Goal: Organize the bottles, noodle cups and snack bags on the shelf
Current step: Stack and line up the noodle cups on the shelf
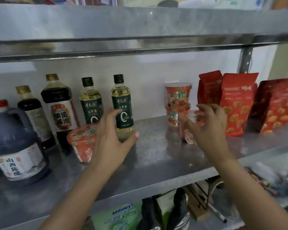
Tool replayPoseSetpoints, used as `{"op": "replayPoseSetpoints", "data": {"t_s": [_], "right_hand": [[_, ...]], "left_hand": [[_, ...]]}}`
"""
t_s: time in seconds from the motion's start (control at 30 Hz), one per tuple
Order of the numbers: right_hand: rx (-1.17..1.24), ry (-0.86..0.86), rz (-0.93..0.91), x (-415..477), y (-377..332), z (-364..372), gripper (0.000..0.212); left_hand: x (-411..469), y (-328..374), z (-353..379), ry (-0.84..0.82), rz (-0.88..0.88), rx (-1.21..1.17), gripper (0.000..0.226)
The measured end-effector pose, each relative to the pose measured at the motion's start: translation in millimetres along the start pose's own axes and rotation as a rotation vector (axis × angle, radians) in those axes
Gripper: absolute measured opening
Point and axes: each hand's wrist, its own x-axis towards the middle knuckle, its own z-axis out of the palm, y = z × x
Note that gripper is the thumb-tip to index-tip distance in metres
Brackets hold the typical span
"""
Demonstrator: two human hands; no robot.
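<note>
On the stainless-steel shelf (156,156), the left hand (111,138) has its grip closed round the lower body of a clear plastic bottle of yellow oil with a dark green label and black cap (123,103). The fingers curl against the label's left side and the thumb lies across the base in front. This bottle stands upright about mid-shelf, long axis vertical, cap up. A matching second oil bottle (91,103) stands upright just to its left, further back.

In front of that one sits a red shrink-wrapped noodle cup (81,143), lid up, touching the left wrist's side. Further left stand three dark bottles, all cap up: a large soy sauce bottle with a gold cap (60,105), a slimmer gold-capped dark bottle (32,110) and a big handled jug of dark vinegar with a red cap (15,143).

The right hand (209,128) has its grip curled round a blurred red noodle cup (183,123), lid roughly upward. Whether its base touches the shelf cannot be told. Just behind it is a stack of two red noodle cups (178,97), both lid up. To the right, three red snack bags (236,103) stand on end, tops up, the rightmost darker.
</note>
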Motion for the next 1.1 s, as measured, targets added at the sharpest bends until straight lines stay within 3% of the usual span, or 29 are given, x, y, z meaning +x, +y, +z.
{"op": "replayPoseSetpoints", "data": {"t_s": [0.2, 0.3, 0.4, 0.47, 0.6, 0.7, 0.77, 0.93, 1.1], "right_hand": [[0.014, -0.318, 0.294, 12.3, 24.4, 13.2, 0.092], [0.060, -0.330, 0.347, 16.3, 23.8, 15.5, 0.094], [0.114, -0.293, 0.390, 15.8, 23.1, 18.7, 0.090], [0.270, -0.267, 0.399, 14.2, 13.5, 16.6, 0.093], [0.686, -0.398, 0.391, 3.9, -44.2, 6.4, 0.096], [0.774, -0.403, 0.421, -22.9, -83.6, 4.1, 0.116], [0.820, -0.401, 0.483, -43.0, -97.6, 2.2, 0.110], [1.142, -0.509, 0.509, -82.0, -115.0, 1.3, 0.065], [1.159, -0.461, 0.463, -92.1, -118.7, 2.8, 0.083]], "left_hand": [[9.0, 21.9, 24.5, -0.096, -0.102, -0.122, 0.062], [12.4, 27.7, 29.6, -0.109, -0.192, -0.204, 0.047], [11.3, 29.4, 32.3, -0.022, -0.238, -0.381, 0.036], [9.3, 34.1, 31.3, -0.002, -0.304, -0.513, 0.033], [9.8, 41.1, 24.7, -0.137, -0.495, -0.689, 0.051], [0.2, 38.6, 16.3, -0.254, -0.581, -0.848, 0.078], [-13.6, 38.0, 11.8, -0.225, -0.580, -0.890, 0.080], [-30.4, 34.5, 0.3, -0.067, -0.591, -1.069, 0.062], [-33.3, 33.9, -11.6, -0.093, -0.576, -1.064, 0.060]]}}
